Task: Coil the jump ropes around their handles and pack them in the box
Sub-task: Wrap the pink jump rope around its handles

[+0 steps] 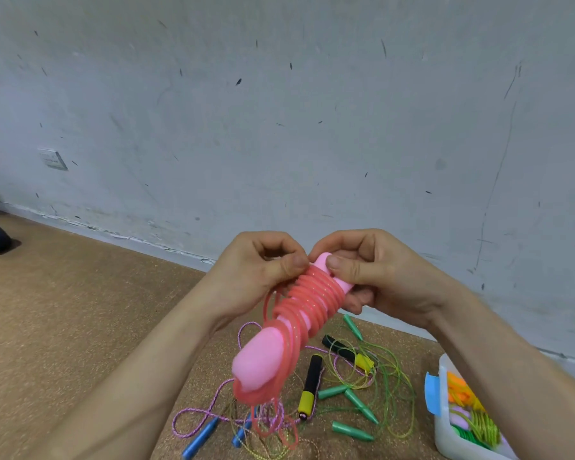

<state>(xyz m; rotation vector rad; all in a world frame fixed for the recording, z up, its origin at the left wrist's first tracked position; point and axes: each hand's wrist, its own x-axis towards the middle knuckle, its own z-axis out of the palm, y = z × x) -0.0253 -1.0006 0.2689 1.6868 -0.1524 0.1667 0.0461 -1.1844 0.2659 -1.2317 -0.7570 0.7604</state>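
Almost wound: you hold the pink handles (pixel 256 360) up at chest height above the cork floor (pixel 80 327), side by side, with the pink rope (pixel 309 298) coiled round them in close turns. Your right hand (pixel 379 277) grips the far end of the handles, thumb pressed on top. Your left hand (pixel 259 270) pinches the rope at the top of the coil between thumb and curled fingers (pixel 292 262).

The turns near your hands lie snug. Those toward the near end sag wider, and several slack loops hang off that end and below it, so the winding looks unfinished. Keep the right-hand grip firm so the two handles do not splay, and draw each new turn taut against the one before it. The rope looks springy and would likely unwind if you ease the pinch, so tuck the free end under a tight turn before you let go.

The clear box (pixel 442 423) sits open on the floor at your right, with coiled bundles already inside. The black-and-yellow handles (pixel 312 376) and green handles (pixel 352 429) lie tangled on the floor below your hands, not yet wound.
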